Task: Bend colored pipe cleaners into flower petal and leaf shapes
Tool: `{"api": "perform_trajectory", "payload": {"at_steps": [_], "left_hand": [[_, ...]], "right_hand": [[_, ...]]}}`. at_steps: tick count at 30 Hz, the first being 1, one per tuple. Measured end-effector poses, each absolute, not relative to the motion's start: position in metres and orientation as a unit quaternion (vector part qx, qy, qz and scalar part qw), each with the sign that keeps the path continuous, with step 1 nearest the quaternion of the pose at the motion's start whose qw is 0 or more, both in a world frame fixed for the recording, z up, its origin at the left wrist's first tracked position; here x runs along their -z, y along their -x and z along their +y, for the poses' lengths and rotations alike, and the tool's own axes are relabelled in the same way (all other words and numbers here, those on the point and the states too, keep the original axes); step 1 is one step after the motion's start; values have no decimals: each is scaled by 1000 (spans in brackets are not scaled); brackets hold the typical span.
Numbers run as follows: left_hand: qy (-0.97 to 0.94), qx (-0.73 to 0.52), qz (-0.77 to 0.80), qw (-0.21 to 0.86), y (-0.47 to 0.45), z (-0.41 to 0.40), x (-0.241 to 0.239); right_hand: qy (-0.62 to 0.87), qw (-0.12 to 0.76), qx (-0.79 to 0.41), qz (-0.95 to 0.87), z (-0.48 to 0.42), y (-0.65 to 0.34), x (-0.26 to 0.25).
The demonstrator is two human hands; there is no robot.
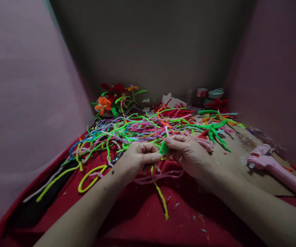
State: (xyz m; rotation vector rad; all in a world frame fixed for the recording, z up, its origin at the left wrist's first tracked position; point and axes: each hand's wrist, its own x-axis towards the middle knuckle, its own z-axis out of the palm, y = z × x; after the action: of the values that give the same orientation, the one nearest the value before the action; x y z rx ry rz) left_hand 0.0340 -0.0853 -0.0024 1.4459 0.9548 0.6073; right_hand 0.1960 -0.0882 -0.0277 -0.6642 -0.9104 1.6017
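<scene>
Between my two hands is a small green pipe-cleaner piece (163, 148), bent into a leaf-like shape. My left hand (143, 156) pinches its lower left side between thumb and fingers. On its right side, my right hand (185, 151) grips it with the thumb and curled fingers. A yellow pipe cleaner (160, 195) hangs or lies just below my left fingers; whether it joins the green piece is hidden. Pink pipe cleaners (160, 176) lie on the red cloth (127, 212) under my hands.
A tangled heap of coloured pipe cleaners (137, 127) spreads beyond my hands. Yellow-handled scissors (88, 180) lie at left. A pink glue gun (271, 164) rests on a brown board (230, 171) at right. Orange (103, 104) and red flowers (115, 90) stand at the back.
</scene>
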Motion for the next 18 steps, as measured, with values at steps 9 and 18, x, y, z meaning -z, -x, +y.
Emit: {"api": "perform_trajectory", "payload": {"at_steps": [9, 18], "left_hand": [[-622, -290, 364, 630, -32, -83, 6], [-647, -351, 424, 528, -35, -85, 5]], "right_hand": [[254, 534, -727, -348, -85, -194, 32], [282, 530, -661, -450, -99, -187, 28]]}}
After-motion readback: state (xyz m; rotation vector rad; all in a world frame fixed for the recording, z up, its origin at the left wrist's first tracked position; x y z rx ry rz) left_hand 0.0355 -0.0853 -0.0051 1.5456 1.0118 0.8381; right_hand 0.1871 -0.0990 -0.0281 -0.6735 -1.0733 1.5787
